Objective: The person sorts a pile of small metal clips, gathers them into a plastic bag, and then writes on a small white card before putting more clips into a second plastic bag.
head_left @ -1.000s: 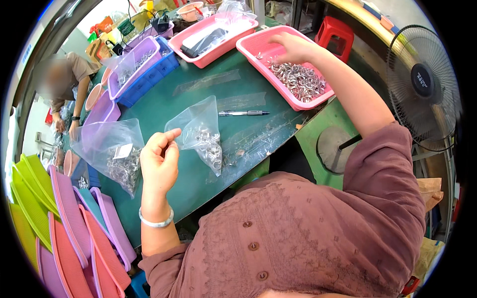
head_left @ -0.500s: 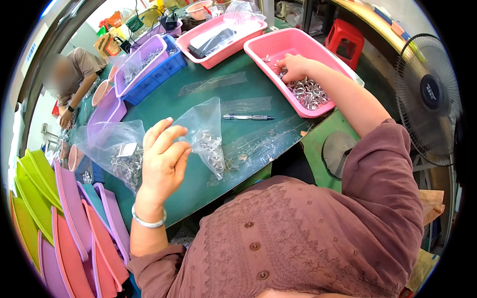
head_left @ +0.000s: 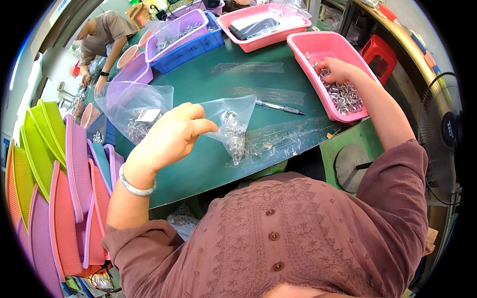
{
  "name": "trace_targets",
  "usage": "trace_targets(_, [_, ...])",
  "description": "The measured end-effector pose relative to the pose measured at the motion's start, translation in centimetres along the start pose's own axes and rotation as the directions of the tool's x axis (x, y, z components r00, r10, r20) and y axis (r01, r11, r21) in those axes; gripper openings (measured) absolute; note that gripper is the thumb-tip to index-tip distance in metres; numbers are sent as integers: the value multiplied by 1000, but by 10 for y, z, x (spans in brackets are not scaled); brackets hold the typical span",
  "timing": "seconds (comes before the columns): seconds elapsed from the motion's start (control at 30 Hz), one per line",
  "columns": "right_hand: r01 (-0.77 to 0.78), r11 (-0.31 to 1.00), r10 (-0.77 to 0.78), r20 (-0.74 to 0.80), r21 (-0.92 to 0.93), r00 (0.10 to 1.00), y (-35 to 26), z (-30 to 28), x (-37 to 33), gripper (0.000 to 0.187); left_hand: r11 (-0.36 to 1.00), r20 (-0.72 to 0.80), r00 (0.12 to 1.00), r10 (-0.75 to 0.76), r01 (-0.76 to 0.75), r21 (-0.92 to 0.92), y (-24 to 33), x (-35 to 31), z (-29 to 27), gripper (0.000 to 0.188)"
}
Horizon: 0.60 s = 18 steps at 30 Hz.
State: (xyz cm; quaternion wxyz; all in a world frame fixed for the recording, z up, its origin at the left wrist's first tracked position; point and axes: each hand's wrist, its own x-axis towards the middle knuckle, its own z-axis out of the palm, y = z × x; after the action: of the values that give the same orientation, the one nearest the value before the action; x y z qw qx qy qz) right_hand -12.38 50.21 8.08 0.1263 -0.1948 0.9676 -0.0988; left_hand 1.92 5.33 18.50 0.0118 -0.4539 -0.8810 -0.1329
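Note:
My right hand (head_left: 337, 70) reaches into a pink plastic basket (head_left: 322, 41). Its fingers are bent down and closed among small shiny metal rings (head_left: 346, 99), and the fingertips are partly hidden. My left hand (head_left: 175, 130), with a pale bangle at the wrist, is at the upper left edge of a clear plastic bag (head_left: 238, 107). The fingers are curled against the film, though their grip is partly hidden. More metal rings fill the narrow lower part of that bag. Left of it lies a second clear bag (head_left: 131, 99) with metal pieces and a white slip.
A pen (head_left: 280, 107) lies beside the bag. Beyond stand a pink tray (head_left: 258, 44), a purple basket (head_left: 196, 19) and a blue crate (head_left: 191, 52). Coloured baskets (head_left: 64, 218) are stacked at left. A co-worker (head_left: 107, 37) sits at far left; a fan (head_left: 442, 134) stands right.
The view has shifted, so the table's things appear farther right. My left fingers, spread before, have curled in and lowered at the bag's edge. My right hand stays in the pink basket.

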Motion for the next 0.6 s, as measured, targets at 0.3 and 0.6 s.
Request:
trace_targets(0.3, [-124, 912, 196, -148, 392, 969, -6, -19, -21, 29, 999, -12, 1000, 26, -27, -28, 9, 7, -8, 18])
trace_targets(0.6, [41, 490, 433, -284, 871, 856, 5, -22, -37, 25, 998, -30, 999, -26, 28, 47, 11, 10, -3, 18])
